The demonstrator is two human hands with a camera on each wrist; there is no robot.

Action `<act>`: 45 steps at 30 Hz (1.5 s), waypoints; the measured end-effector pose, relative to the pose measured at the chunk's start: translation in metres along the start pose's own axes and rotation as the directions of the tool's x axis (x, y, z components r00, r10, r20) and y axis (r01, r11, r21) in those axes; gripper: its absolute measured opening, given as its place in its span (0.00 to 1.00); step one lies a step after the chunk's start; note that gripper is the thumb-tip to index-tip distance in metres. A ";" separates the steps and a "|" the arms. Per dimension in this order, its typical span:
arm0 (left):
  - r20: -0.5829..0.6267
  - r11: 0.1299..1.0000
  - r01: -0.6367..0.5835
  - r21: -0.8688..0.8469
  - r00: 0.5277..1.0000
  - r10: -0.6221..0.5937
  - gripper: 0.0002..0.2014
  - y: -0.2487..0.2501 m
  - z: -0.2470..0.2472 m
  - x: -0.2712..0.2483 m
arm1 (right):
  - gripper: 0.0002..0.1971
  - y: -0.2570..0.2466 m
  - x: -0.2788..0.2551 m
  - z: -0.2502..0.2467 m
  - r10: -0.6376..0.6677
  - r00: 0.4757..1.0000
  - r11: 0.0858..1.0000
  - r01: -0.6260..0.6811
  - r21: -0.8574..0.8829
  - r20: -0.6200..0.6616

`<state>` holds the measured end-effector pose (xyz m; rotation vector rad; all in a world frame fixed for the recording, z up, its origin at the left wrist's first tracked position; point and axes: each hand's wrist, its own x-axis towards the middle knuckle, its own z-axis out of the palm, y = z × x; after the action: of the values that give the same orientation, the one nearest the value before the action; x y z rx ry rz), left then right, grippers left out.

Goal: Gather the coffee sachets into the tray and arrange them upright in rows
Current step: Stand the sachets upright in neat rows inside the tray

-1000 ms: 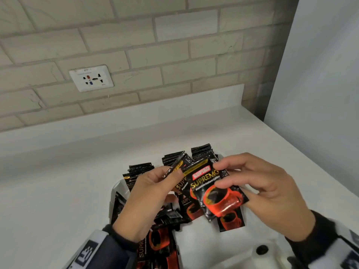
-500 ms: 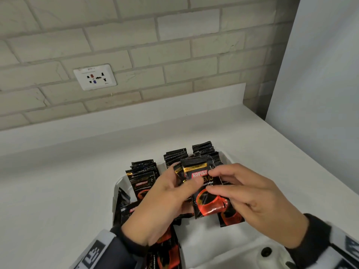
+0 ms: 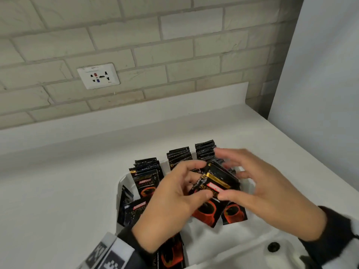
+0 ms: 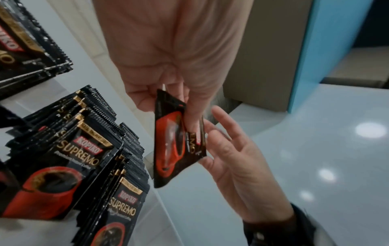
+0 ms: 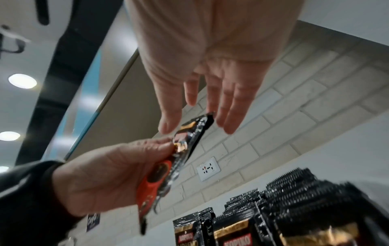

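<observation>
Black and red coffee sachets (image 3: 147,171) stand upright in three rows at the back of a white tray (image 3: 121,183). Others lie loose at its front left (image 3: 136,210). My left hand (image 3: 202,179) pinches a few sachets (image 3: 215,183) above the tray, thumb in front and fingers behind. In the left wrist view the held sachet (image 4: 174,141) hangs from the left hand (image 4: 168,106). My right hand (image 3: 233,171) hovers around their top with straight, spread fingers. In the right wrist view the right hand (image 5: 197,126) brackets the sachet top (image 5: 162,174) without gripping it.
The tray sits on a white counter (image 3: 58,191) against a brick wall with a socket (image 3: 98,75). A tall white panel (image 3: 320,74) bounds the counter on the right. Bare counter lies to the left of and behind the tray.
The right hand, which pinched the front sachet's top a second ago, has let go and spread its fingers. The left hand's sachets have tipped back toward the rows.
</observation>
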<state>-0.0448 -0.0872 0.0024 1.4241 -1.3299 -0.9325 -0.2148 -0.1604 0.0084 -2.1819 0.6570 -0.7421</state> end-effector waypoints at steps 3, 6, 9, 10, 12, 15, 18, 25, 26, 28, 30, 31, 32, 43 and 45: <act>0.048 0.993 -0.027 0.111 0.999 0.022 0.22 0.001 0.003 -0.006 | 0.34 -0.007 0.002 -0.001 -0.003 0.986 0.991 0.026 -0.135 0.164; 0.061 0.988 -0.002 0.157 0.998 -0.008 0.22 0.003 -0.004 -0.013 | 0.29 -0.014 0.004 -0.005 0.021 0.977 0.982 0.019 -0.187 0.213; 0.012 0.970 0.056 0.238 0.998 -0.061 0.15 0.003 -0.029 -0.021 | 0.21 -0.026 0.014 -0.015 0.082 0.972 0.973 -0.031 -0.227 0.218; 0.012 0.949 0.087 0.302 0.995 -0.095 0.12 0.003 -0.040 -0.024 | 0.19 -0.030 0.020 -0.020 0.087 0.974 0.971 -0.036 -0.236 0.208; 0.055 0.865 0.159 0.476 0.976 -0.210 0.08 0.001 -0.061 -0.027 | 0.17 -0.039 0.035 -0.025 0.073 0.980 0.965 -0.023 -0.262 0.185; 0.121 0.743 0.278 0.609 0.893 -0.433 0.12 -0.004 -0.087 -0.026 | 0.17 -0.053 0.063 -0.024 0.004 0.977 0.934 0.072 -0.351 0.213; 0.159 0.681 0.297 0.669 0.838 -0.522 0.23 -0.013 -0.099 -0.019 | 0.17 -0.064 0.093 -0.007 -0.045 0.953 0.882 0.179 -0.435 0.301; 0.280 0.614 0.150 0.775 0.789 -0.546 0.25 -0.039 -0.081 -0.003 | 0.18 -0.063 0.133 0.070 -0.008 0.842 0.717 0.381 -0.584 0.539; 0.282 0.594 0.126 0.794 0.790 -0.545 0.27 -0.043 -0.078 -0.001 | 0.17 -0.061 0.136 0.078 0.013 0.831 0.692 0.394 -0.604 0.557; 0.285 0.532 0.081 0.843 0.772 -0.568 0.30 -0.049 -0.073 0.000 | 0.17 -0.056 0.139 0.091 0.036 0.810 0.636 0.434 -0.639 0.586; 0.249 0.452 0.081 0.888 0.742 -0.623 0.31 -0.052 -0.071 0.001 | 0.17 -0.052 0.140 0.100 0.043 0.793 0.585 0.473 -0.658 0.608; 0.232 0.425 0.089 0.901 0.729 -0.644 0.31 -0.054 -0.072 0.001 | 0.17 -0.050 0.141 0.103 0.047 0.785 0.566 0.489 -0.664 0.618; 0.225 0.410 0.091 0.908 0.718 -0.658 0.31 -0.055 -0.073 0.001 | 0.17 -0.048 0.141 0.105 0.053 0.777 0.548 0.503 -0.668 0.627; 0.274 0.418 0.056 0.907 0.676 -0.684 0.29 -0.050 -0.070 -0.003 | 0.20 -0.038 0.145 0.123 0.115 0.724 0.522 0.538 -0.661 0.680; 0.282 0.431 0.070 0.900 0.660 -0.696 0.28 -0.043 -0.070 -0.002 | 0.19 -0.034 0.146 0.126 0.133 0.716 0.526 0.536 -0.661 0.686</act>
<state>0.0331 -0.0769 -0.0208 2.4366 -2.1958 -1.2404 -0.0198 -0.1742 0.0070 -3.1973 0.3350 0.4727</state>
